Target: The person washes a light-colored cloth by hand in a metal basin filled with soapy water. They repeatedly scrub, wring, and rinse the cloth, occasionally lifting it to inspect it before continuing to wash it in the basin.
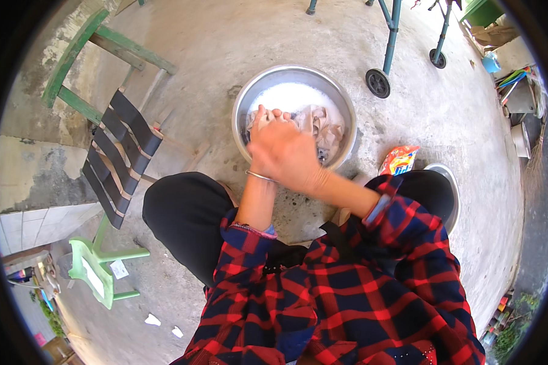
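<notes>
Both my hands meet above the near left part of a round metal basin (351,112). My left hand (263,125) lies underneath, its visible fingers stretched out toward the basin; a thin bracelet (262,177) circles that wrist. Across it rests my right hand (289,152), smeared by motion, so its finger pose is unclear. No object shows between the hands. White suds (295,94) fill the far part of the basin. Beige and grey wet cloth (327,135) bunches up at its near right side.
An orange detergent packet (399,160) lies by my right knee, with another metal basin (452,182) partly behind that knee. A black-strapped chair (125,143) and a pale green plastic stool (97,271) are at left. Teal legs with a wheel (378,83) stand beyond the basin.
</notes>
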`<state>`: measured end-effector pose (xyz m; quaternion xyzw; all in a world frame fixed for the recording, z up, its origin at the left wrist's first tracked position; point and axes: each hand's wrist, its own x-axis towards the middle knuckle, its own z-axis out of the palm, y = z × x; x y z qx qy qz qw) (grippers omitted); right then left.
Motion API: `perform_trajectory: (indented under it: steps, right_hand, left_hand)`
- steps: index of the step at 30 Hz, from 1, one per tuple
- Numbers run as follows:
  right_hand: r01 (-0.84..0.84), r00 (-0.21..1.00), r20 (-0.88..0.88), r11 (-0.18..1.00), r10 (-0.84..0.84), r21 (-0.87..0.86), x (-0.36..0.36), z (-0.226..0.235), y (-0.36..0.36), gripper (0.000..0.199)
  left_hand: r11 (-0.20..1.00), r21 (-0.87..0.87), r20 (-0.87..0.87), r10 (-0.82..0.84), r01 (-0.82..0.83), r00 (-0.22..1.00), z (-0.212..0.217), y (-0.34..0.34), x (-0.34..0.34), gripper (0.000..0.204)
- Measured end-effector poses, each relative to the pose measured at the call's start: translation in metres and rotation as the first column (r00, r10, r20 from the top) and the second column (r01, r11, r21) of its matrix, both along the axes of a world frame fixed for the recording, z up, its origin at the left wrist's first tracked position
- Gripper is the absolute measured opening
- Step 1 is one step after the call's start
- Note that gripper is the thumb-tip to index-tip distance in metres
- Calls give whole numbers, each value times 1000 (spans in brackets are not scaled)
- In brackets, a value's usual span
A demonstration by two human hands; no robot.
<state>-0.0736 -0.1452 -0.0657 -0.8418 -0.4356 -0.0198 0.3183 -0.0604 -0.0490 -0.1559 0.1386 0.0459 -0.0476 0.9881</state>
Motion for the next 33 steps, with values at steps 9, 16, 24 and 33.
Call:
perform_trajectory:
  steps: [9, 16, 24, 33]
  right_hand:
    - [504, 835, -354, 844, -421, 184, 115, -17, -25, 37]
    - [628, 377, -867, 599, 325, 497, 136, 92, -61, 38]
    - [276, 424, -826, 816, 371, 508, 142, 80, -86, 17]
    - [313, 487, -852, 873, 191, 375, 120, 68, -90, 12]
  left_hand:
    - [986, 163, -172, 67, -38, 983, 87, -13, 8, 42]
    - [787, 580, -66, 301, -209, 951, 159, 47, 29, 32]
    - [695, 708, 32, 143, -123, 989, 148, 90, 50, 44]
    - [822, 567, -79, -21, 63, 997, 164, 79, 41, 51]
